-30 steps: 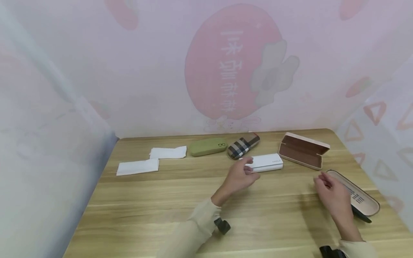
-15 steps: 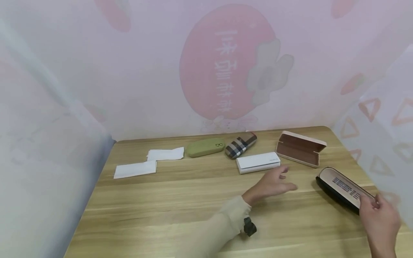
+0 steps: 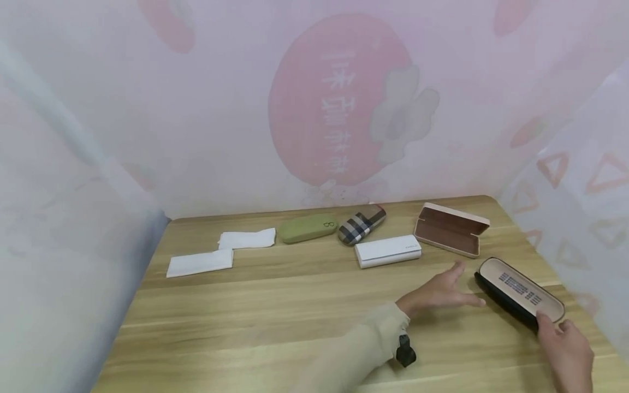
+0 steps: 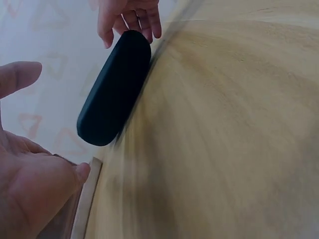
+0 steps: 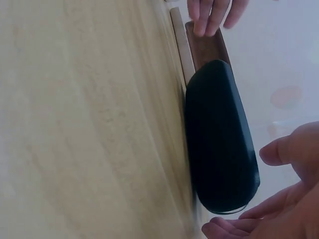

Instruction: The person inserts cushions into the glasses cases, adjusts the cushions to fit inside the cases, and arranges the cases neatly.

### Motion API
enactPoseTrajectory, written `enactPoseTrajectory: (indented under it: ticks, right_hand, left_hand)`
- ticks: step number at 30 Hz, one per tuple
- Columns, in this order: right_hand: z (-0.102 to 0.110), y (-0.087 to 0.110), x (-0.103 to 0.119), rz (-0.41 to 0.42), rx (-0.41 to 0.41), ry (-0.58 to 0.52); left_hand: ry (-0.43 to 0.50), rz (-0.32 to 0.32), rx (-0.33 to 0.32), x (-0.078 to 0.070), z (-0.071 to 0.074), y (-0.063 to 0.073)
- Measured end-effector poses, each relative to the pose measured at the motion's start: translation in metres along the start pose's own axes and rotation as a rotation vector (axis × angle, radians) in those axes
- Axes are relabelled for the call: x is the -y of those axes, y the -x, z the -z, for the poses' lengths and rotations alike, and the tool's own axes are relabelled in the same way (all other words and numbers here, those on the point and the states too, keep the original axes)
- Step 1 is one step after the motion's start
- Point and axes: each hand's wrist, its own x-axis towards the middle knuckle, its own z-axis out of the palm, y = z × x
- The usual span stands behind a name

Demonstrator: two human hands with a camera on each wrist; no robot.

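A long oval black case (image 3: 511,303), with a beige face (image 3: 526,281) carrying dark print turned upward, lies at the right of the table. My right hand (image 3: 565,349) is at its near end, thumb right at the edge; in the right wrist view the thumb and fingers are spread around that end. My left hand (image 3: 439,292) is just left of the case's far end, thumb and fingers apart, holding nothing. In both wrist views the case shows its dark rounded side (image 4: 114,89), long and smooth (image 5: 219,139).
Behind the left hand stands an open case with brown lining (image 3: 449,232). Further left lie a white case (image 3: 388,251), a plaid case (image 3: 361,225), a green case (image 3: 308,228) and two white cloths (image 3: 199,264). A printed curtain wall (image 3: 236,136) borders the table's back edge.
My left hand has moved right, from over the white case to beside the black case. My right hand has shifted from the case's front side to its near end. The case's dark side now shows more.
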Motion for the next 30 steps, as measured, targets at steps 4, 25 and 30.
enactPoseTrajectory:
  ticks: [4, 25, 30]
  right_hand:
    - [-0.006, 0.000, -0.005, 0.022, 0.012, -0.004]
    - [-0.009, -0.006, -0.008, 0.034, -0.018, -0.119]
    - [-0.007, -0.006, -0.007, 0.024, 0.006, -0.117]
  left_hand:
    - [0.056, -0.002, 0.052, 0.006, -0.007, -0.004]
    - [0.131, -0.001, 0.137, 0.008, -0.023, -0.025]
    - [0.149, 0.000, 0.137, 0.009, -0.025, -0.027]
